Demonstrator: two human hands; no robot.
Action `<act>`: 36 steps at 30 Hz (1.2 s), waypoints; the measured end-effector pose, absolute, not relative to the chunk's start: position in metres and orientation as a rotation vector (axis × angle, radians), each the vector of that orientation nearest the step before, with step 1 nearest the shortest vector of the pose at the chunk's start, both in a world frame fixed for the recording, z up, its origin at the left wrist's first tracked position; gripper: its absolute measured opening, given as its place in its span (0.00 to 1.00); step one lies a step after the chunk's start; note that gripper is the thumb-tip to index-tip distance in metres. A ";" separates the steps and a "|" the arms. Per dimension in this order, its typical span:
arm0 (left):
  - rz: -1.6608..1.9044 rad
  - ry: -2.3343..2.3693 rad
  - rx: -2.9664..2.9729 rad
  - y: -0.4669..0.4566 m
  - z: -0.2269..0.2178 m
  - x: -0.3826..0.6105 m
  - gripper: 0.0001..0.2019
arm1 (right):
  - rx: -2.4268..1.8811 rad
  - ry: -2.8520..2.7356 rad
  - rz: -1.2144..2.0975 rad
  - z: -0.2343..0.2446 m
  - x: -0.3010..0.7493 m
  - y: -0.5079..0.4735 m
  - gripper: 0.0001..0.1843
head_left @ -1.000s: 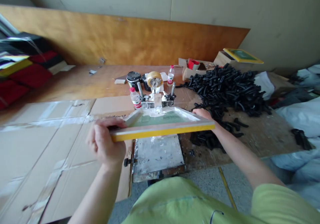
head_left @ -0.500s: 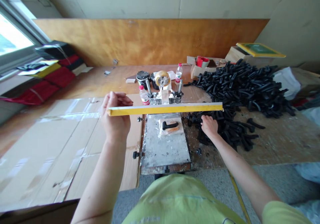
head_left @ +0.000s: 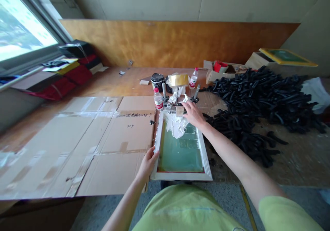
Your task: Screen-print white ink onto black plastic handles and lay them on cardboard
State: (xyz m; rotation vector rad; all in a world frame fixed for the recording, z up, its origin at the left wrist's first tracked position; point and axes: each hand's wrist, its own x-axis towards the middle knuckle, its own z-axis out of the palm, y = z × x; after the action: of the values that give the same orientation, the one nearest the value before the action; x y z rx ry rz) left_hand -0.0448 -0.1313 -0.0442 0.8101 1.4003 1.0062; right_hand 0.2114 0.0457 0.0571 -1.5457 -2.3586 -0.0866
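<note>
A silk-screen frame (head_left: 207, 167) with green mesh (head_left: 179, 155) lies low over the print bed, hiding it. My left hand (head_left: 149, 160) closes on the frame's left side near the front corner. Thick white ink (head_left: 177, 126) is heaped on the far part of the mesh. My right hand (head_left: 193, 114) reaches over the frame's far end, its fingers curled beside a small tan block (head_left: 179, 112) at the clamp. What those fingers grip is too small to make out.
Flattened cardboard (head_left: 113, 135) covers the table at left. Black curved plastic parts (head_left: 260, 97) are heaped at right. Behind the clamp stand two bottles, including a near one (head_left: 158, 100), a black tub (head_left: 157, 81) and a tape roll (head_left: 178, 80). Another screen (head_left: 287, 56) rests far right.
The frame has swung down from its raised position over the bed. My left hand has moved down to its near left side. My right hand has left the black parts for the frame's far end.
</note>
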 end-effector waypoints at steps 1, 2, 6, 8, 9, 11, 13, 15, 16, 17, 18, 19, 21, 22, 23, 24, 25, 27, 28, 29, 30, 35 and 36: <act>1.008 1.397 0.810 -0.130 -0.052 -0.044 0.35 | -1.552 -2.433 -0.078 0.054 0.198 0.050 0.24; 1.001 1.391 0.809 -0.128 -0.059 -0.044 0.36 | -1.584 -2.492 -0.052 0.050 0.188 0.053 0.20; 0.979 1.350 0.787 -0.126 -0.069 -0.046 0.35 | -1.721 -2.588 0.062 0.030 0.175 0.049 0.11; 0.981 1.340 0.763 -0.126 -0.070 -0.046 0.35 | -1.638 -2.628 0.061 0.021 0.178 0.036 0.11; 0.980 1.333 0.753 -0.126 -0.071 -0.046 0.35 | -1.554 -2.669 0.068 0.017 0.182 0.027 0.11; 0.977 1.324 0.742 -0.127 -0.072 -0.046 0.35 | -1.345 -2.775 0.111 0.014 0.191 0.010 0.13; 0.974 1.324 0.746 -0.127 -0.074 -0.046 0.35 | -1.142 -2.866 0.171 0.015 0.201 -0.002 0.13; 0.974 1.323 0.745 -0.128 -0.075 -0.046 0.34 | -1.005 -2.923 0.243 0.020 0.208 -0.004 0.11; 0.975 1.322 0.739 -0.128 -0.075 -0.046 0.34 | -0.977 -2.936 0.282 0.023 0.210 -0.002 0.10; 0.979 1.320 0.733 -0.128 -0.075 -0.046 0.34 | -0.982 -2.929 0.308 0.025 0.209 0.001 0.09; 0.986 1.319 0.730 -0.128 -0.075 -0.046 0.34 | -1.022 -2.899 0.308 0.026 0.208 0.004 0.09; 0.991 1.321 0.731 -0.128 -0.074 -0.046 0.34 | -1.082 -2.854 0.281 0.026 0.206 0.006 0.09; 0.998 1.331 0.743 -0.128 -0.073 -0.047 0.34 | -1.180 -2.767 0.178 0.020 0.202 0.005 0.10; 0.999 1.335 0.751 -0.128 -0.073 -0.047 0.34 | -1.188 -2.749 0.133 0.015 0.202 0.001 0.11; 0.998 1.338 0.756 -0.128 -0.072 -0.046 0.34 | -1.160 -2.750 0.106 0.010 0.203 -0.005 0.11; 0.997 1.344 0.759 -0.128 -0.072 -0.046 0.35 | -1.106 -2.764 0.099 0.005 0.205 -0.010 0.11; 0.996 1.350 0.759 -0.128 -0.071 -0.045 0.35 | -1.041 -2.779 0.108 0.002 0.208 -0.015 0.10; 0.993 1.364 0.752 -0.128 -0.067 -0.044 0.36 | -0.970 -2.774 0.144 0.002 0.211 -0.017 0.08; 0.988 1.370 0.744 -0.128 -0.063 -0.044 0.37 | -0.988 -2.751 0.160 0.005 0.211 -0.012 0.07; 0.981 1.372 0.736 -0.129 -0.057 -0.044 0.38 | -1.040 -2.714 0.173 0.009 0.209 -0.004 0.06; 0.977 1.370 0.731 -0.129 -0.050 -0.045 0.39 | -1.119 -2.662 0.181 0.015 0.205 0.007 0.07; 0.972 1.309 0.761 -0.130 0.010 -0.054 0.41 | -1.486 -2.361 0.178 0.053 0.206 0.073 0.31; 0.990 1.292 0.771 -0.128 0.024 -0.056 0.37 | -1.518 -2.288 0.173 0.058 0.217 0.081 0.31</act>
State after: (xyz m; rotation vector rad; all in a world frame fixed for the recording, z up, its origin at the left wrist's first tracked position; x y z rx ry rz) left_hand -0.0557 -0.1276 0.0235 0.7711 1.2917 0.9897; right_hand 0.2168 0.0809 0.0579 -1.5178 -2.2881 0.1734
